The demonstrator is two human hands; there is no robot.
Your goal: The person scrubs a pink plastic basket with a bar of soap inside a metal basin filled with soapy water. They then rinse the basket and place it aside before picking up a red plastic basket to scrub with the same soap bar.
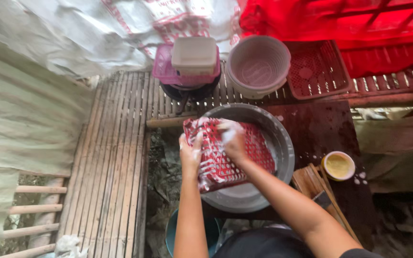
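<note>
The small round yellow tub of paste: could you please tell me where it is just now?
In the head view the small round yellow tub sits on the dark wet board to the right of the grey metal basin, just above the wooden slats.

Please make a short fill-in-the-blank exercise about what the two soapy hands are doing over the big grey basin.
1. Both hands hold a red plastic lattice tray over a round ____ metal basin.
2. The left hand grips the tray's ____ edge.
3. The right hand, covered in foam, presses on the tray's ____ face.
4. The small round cup of yellow paste sits to the ____ of the basin.

Missing words: grey; left; upper; right
</note>
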